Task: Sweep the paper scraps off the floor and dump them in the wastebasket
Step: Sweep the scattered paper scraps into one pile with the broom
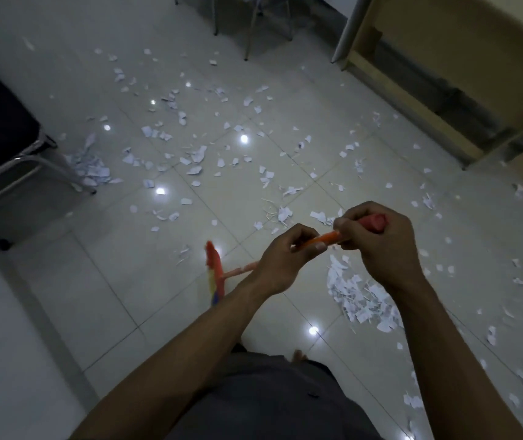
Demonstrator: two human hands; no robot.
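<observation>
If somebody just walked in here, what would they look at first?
White paper scraps strewn all over the shiny tiled floor would jump out first, with a thicker heap at lower right. In the middle, the left hand and right hand both grip an orange broom, its colourful head pointing down to the left.

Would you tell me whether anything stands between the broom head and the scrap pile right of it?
Nothing visible: only bare floor tile separates broom head and scrap pile, though the left forearm hides part.
</observation>
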